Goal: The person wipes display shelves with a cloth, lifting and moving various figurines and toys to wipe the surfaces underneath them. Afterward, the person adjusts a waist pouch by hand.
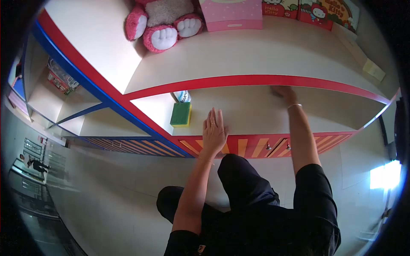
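Note:
My left hand (215, 131) rests flat at the front edge of the lower shelf (247, 115), fingers stretched out and holding nothing. To its left a green and yellow sponge (181, 114) stands near the side wall. Behind the sponge is a white container (183, 96) with blue and dark print, partly hidden. Deep inside the same shelf is my right hand (285, 92), under the red edge (256, 81) of the shelf above. Its fingers are blurred and partly covered, so what they hold, if anything, does not show.
On the upper shelf are a pink plush toy (162, 25), a pink box (232, 15), Hello Kitty books (316, 15) and a pale strip (352, 47). Striped cupboard doors (252, 147) lie below. A blue-edged unit (89, 98) adjoins at left. A person (36, 164) is far off.

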The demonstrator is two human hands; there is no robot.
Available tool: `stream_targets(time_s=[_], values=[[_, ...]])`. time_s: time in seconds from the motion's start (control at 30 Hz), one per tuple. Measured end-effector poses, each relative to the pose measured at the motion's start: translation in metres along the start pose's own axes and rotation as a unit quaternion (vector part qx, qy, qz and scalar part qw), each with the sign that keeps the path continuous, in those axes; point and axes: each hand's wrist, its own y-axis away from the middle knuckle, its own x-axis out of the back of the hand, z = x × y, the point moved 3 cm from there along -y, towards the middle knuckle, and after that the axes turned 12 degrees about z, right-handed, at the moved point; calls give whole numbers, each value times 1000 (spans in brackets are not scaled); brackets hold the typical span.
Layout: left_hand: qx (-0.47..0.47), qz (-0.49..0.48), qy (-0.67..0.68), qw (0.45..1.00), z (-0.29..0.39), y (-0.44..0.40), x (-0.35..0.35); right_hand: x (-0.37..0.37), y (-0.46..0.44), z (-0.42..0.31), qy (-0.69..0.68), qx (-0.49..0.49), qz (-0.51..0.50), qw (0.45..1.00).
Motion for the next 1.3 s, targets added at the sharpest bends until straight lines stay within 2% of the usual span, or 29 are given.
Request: stream_targets(time_s=[0.07, 0.1, 0.13, 0.17, 0.2, 0.27, 0.33, 0.37, 0.43, 0.5, 0.63, 0.7, 0.77, 0.83, 0.87, 0.93, 0.97, 1.0, 1.03, 1.1, 1.13, 1.17, 1.2, 1.27, 1.3], values=[[-7, 29, 16, 999, 0, 0, 4, -59, 9, -45, 82, 195, -44, 976], [-12, 43, 26, 999, 0, -1, 6, -83, 16, -49, 81, 198, -46, 976], [-10, 45, 24, 999, -1, -2, 6, -109, 31, -54, 146, 423, 17, 894], [5, 67, 49, 997, -2, -3, 8, -131, 51, -56, 202, 620, 78, 754], [20, 90, 74, 993, -3, -4, 8, -141, 69, -59, 253, 595, -14, 763], [48, 134, 124, 982, -5, -5, 10, -120, 110, -76, 217, 544, -71, 808], [55, 100, 134, 984, -4, -5, 8, -100, 147, -89, 209, 648, -67, 730], [61, 66, 145, 985, -2, -7, 4, -86, 161, -99, 211, 648, -66, 729], [73, -3, 168, 983, 4, -10, -3, -67, 189, -113, 185, 650, -159, 720], [48, -34, 137, 989, 13, -6, -8, -71, 202, -99, 106, 590, -120, 792], [14, 14, 190, 982, 26, 11, 10, -48, 220, -99, 19, 546, -114, 829], [2, 17, 218, 976, 31, 24, 24, -24, 221, -101, -15, 353, -225, 908], [74, -65, 332, 938, 39, 31, 42, 6, 226, -103, -53, 133, -314, 938], [65, -29, 348, 935, 49, 28, 60, 43, 226, -109, -174, 45, -269, 946], [67, 8, 354, 933, 52, 26, 69, 64, 218, -98, -219, 99, -238, 941], [74, 80, 363, 925, 56, 23, 80, 120, 204, -79, -232, -29, -119, 965], [70, 80, 366, 924, 58, 21, 80, 166, 215, -130, -229, -95, 96, 964], [83, 69, 380, 919, 59, 21, 80, 198, 208, -145, -254, -31, 179, 950], [96, 60, 393, 913, 60, 20, 80, 227, 202, -155, -376, 85, 192, 902], [121, 41, 416, 900, 62, 19, 79, 274, 185, -167, -279, 200, 302, 889], [120, 42, 417, 900, 64, 19, 78, 287, 172, -179, -149, 271, 359, 880], [120, 35, 424, 897, 67, 21, 77, 296, 158, -193, -15, 336, 408, 849], [120, 30, 432, 894, 70, 23, 75, 301, 141, -201, 69, 342, 398, 848], [122, 20, 446, 886, 72, 27, 71, 306, 90, -186, 176, 352, 244, 886], [124, 23, 446, 886, 71, 30, 71, 312, 73, -181, 175, 355, 243, 885]])
